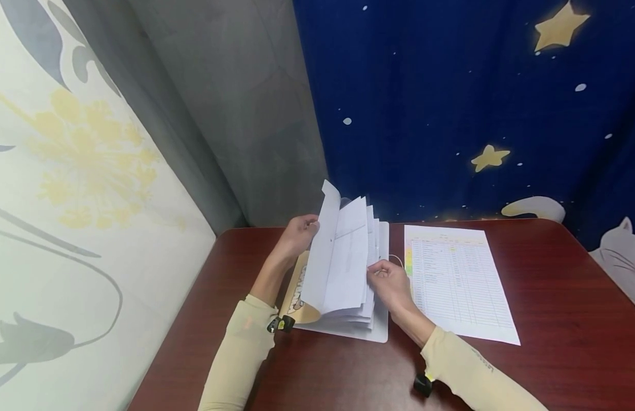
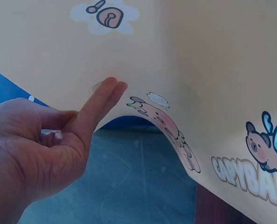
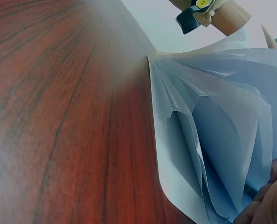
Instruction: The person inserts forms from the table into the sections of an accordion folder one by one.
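A cartoon-printed folder lies opened on the table, its pale yellow cover raised and curling. My left hand holds the cover by its far left edge. In the left wrist view, two fairly straight fingers lie against the cover's printed outside; the thumb tip is hidden. My right hand pinches the right edge of the white sheets inside. In the right wrist view, those leaves fan apart above the white back cover, and only part of the right hand shows.
A printed table sheet with coloured cells lies right of the folder. A thin white loop sticks out between them. The reddish-brown table meets a grey curtain and a blue starry curtain behind.
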{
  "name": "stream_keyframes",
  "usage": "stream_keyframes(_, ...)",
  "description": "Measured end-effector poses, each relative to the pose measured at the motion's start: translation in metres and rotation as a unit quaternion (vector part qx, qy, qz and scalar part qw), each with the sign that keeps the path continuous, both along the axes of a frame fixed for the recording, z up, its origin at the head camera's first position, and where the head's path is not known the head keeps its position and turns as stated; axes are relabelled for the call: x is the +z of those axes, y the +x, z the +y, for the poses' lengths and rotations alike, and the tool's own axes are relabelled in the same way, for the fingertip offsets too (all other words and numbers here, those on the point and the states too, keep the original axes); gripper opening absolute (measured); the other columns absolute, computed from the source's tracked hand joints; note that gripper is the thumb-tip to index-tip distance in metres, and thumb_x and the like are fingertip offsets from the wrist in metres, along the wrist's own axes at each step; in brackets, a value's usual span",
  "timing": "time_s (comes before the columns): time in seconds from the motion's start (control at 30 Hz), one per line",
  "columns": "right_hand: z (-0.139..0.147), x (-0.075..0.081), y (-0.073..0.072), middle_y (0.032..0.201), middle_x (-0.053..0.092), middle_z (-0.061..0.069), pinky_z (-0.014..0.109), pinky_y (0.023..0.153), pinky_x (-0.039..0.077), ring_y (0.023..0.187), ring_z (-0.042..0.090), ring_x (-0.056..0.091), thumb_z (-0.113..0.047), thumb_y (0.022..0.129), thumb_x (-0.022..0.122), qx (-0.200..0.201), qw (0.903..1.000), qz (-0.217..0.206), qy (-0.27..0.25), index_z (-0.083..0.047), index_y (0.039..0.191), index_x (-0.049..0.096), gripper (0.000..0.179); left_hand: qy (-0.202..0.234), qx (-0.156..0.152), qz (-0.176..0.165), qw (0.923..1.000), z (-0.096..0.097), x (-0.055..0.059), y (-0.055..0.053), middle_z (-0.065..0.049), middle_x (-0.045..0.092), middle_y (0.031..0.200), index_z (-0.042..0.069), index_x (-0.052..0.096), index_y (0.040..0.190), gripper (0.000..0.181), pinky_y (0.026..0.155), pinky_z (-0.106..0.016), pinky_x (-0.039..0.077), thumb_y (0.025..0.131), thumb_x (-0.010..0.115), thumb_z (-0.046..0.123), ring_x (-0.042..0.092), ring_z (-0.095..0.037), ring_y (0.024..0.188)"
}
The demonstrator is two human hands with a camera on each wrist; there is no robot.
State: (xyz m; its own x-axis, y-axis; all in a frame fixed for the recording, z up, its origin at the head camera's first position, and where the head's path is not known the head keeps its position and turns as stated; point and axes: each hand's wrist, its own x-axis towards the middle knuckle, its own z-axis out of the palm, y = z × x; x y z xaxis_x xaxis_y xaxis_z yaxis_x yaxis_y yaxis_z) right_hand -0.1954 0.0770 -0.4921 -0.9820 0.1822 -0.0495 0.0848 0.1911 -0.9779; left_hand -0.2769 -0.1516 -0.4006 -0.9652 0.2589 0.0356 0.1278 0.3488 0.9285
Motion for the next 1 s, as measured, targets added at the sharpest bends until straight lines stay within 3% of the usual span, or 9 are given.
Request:
stream_keyframes(0.33, 0.005, 0.003, 0.001, 0.054, 0.046, -0.01, 0.022, 0.047, 0.027, 0.049, 0.008, 0.036, -0.028, 0.098, 0.07, -0.005, 0.9999, -0.008, -0.014, -0.008, 0.108, 0.071, 0.022, 0.004, 0.004, -0.006, 1.0, 0.001, 0.002, 0.001, -0.017, 0.072, 0.128, 0.001, 0.057, 0.146, 0.041, 0.096, -0.043, 0.061, 0.114, 0.043, 0.022, 0.074, -0.028, 0.112)
stream_keyframes(0.57, 0.022, 0.011, 0.006, 0.056, 0.048, -0.01, 0.023, 0.049, 0.03, 0.053, 0.008, 0.04, -0.035, 0.104, 0.065, 0.009, 0.9988, 0.032, -0.035, -0.006, 0.115, 0.068, 0.031, -0.002, 0.003, -0.006, 1.0, -0.001, 0.002, 0.0, -0.015, 0.072, 0.129, 0.002, 0.056, 0.146, 0.041, 0.094, -0.041, 0.062, 0.114, 0.043, 0.023, 0.075, -0.028, 0.112)
stream_keyframes(0.77, 0.051, 0.018, 0.014, 0.057, 0.054, -0.009, 0.023, 0.049, 0.03, 0.051, 0.008, 0.039, -0.033, 0.106, 0.06, 0.021, 0.9985, 0.05, 0.011, -0.004, 0.115, 0.066, 0.031, 0.002, 0.001, -0.005, 1.0, -0.003, 0.0, 0.0, -0.015, 0.072, 0.13, 0.002, 0.056, 0.147, 0.042, 0.095, -0.042, 0.062, 0.114, 0.043, 0.023, 0.075, -0.028, 0.113)
stream_keyframes(1.0, 0.093, 0.027, 0.022, 0.079, 0.07, 0.005, 0.024, 0.061, 0.044, 0.067, 0.012, 0.052, -0.036, 0.107, 0.057, 0.02, 0.9933, 0.027, 0.111, -0.007, 0.118, 0.069, 0.034, -0.001, 0.004, 0.002, 1.0, -0.003, 0.001, 0.002, -0.016, 0.073, 0.129, 0.001, 0.056, 0.147, 0.043, 0.095, -0.043, 0.062, 0.113, 0.042, 0.023, 0.075, -0.028, 0.112)
